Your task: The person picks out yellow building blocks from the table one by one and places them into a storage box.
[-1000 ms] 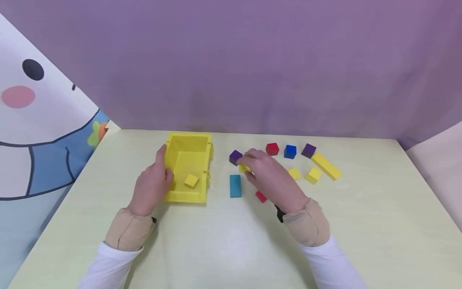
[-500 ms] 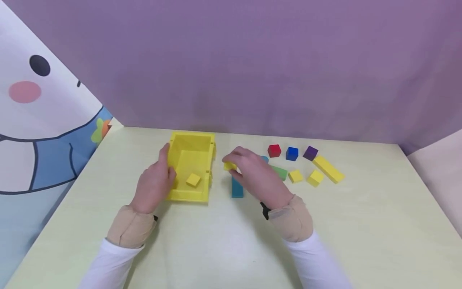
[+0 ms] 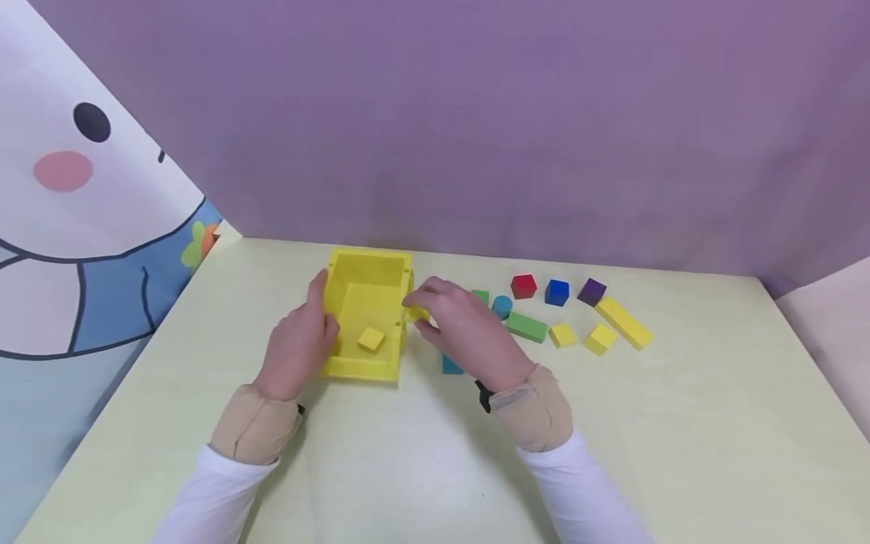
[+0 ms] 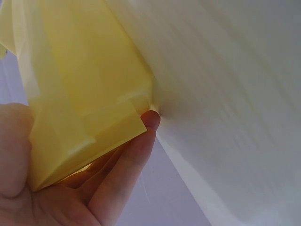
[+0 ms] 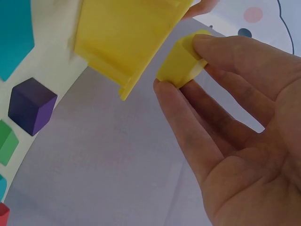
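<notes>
At the box's right wall, a second yellow block is about to go in.
One yellow cube (image 3: 371, 339) already lies in the box (image 3: 368, 266); the right hand (image 3: 459, 325) pinches a block (image 3: 416, 313) just outside its right rim, and the left hand (image 3: 299, 346) grips the left wall. Three more yellow pieces (image 3: 600, 338) and other coloured blocks wait on the worktop (image 3: 680, 423) to the right.

Red cube (image 3: 523, 286), blue cube (image 3: 556, 292), purple cube (image 3: 591, 292), green block (image 3: 526, 326) on pale table (image 3: 680, 423).

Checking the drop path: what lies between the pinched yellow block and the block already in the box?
Only the box's right wall, seen from the head view.
</notes>
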Tool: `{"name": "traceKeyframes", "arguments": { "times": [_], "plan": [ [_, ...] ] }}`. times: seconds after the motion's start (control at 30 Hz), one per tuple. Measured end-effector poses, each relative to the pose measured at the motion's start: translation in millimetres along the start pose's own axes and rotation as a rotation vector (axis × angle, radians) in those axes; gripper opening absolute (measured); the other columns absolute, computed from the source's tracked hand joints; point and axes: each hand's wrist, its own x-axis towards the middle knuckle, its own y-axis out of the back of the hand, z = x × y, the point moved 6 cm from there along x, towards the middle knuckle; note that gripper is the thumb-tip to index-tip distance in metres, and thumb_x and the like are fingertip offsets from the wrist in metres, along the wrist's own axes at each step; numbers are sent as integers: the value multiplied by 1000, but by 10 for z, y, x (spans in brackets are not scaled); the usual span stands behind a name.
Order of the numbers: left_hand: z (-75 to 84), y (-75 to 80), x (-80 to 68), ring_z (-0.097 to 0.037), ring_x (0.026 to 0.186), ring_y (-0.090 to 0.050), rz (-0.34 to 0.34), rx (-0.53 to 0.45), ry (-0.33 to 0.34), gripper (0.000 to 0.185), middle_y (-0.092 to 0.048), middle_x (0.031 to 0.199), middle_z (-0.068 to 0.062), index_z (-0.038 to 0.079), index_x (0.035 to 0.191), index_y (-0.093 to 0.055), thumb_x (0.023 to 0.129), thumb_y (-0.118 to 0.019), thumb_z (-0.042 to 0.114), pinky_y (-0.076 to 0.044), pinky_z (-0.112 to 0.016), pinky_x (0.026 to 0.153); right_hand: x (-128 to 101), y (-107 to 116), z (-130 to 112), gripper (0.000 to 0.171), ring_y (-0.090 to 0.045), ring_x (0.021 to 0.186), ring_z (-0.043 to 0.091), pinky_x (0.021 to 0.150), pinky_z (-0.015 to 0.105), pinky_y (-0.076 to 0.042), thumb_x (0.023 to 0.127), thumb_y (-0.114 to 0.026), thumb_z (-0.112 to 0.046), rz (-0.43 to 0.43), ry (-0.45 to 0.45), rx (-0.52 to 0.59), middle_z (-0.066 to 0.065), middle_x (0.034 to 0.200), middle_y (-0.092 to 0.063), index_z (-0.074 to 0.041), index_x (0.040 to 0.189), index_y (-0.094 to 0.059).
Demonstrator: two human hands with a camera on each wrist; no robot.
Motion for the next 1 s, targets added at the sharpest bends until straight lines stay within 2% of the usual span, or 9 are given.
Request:
{"name": "traceKeyframes", "arguments": {
  "times": [0.43,0.57,0.77,1.0],
  "plan": [
    [-1,4,19,-29,48,-46,-1,4,7,65,-54,63,-17,1,153,-22,93,-46,5,-39,-41,48,131,-84,-132,35,-63,104,17,90,27,-54,87,-76,-10,-20,-12,60,4,114,-66,-10,121,-70],
    [8,8,12,-30,49,-47,2,8,7,65,-55,64,-18,0,152,-23,93,-47,5,-40,-43,49,151,-121,-168,32,-63,103,18,89,25,-53,87,-76,-8,5,23,60,5,112,-66,-9,118,-71],
    [31,8,14,-27,46,-44,11,19,-16,64,-51,59,-14,-1,152,-23,93,-47,4,-36,-39,44,175,-160,-187,31,-63,103,18,90,25,-53,86,-75,-7,20,55,36,4,110,-66,-9,117,-72],
    [35,24,12,-27,44,-44,15,27,-21,64,-51,58,-14,-1,152,-22,93,-47,4,-35,-38,43,256,-223,-215,32,-60,108,18,93,25,-51,88,-73,-5,-13,45,41,4,112,-64,-10,119,-71]
  ]
}}
